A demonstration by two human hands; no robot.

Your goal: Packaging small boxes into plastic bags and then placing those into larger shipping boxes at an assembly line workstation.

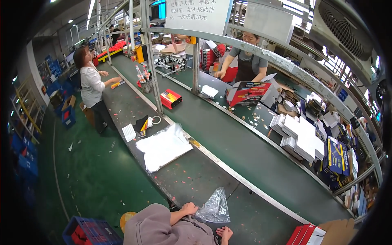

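At the near edge of the workbench, my left hand (pixel 190 208) rests with its fingers curled, against the left corner of a crumpled clear plastic bag (pixel 216 207). Whether the fingers pinch the bag is hidden. Close to my body, below the bag, my right hand (pixel 225 233) has loosely bent fingers slightly apart, with nothing visible in them. Farther along the bench lies a large white plastic-wrapped bundle (pixel 163 149). Just beyond it are a white paper sheet (pixel 129 132), a tape roll (pixel 156 120) and a dark pouch with yellow markings (pixel 143 127).
A green conveyor belt (pixel 237 163) runs beyond the metal rail (pixel 220 163); a red box (pixel 170 99) sits on it. Red-and-white boxes (pixel 304 236) stand at lower right. A blue crate (pixel 90 231) is at lower left. Two people work nearby, one (pixel 90 79) left, one (pixel 247 61) across.
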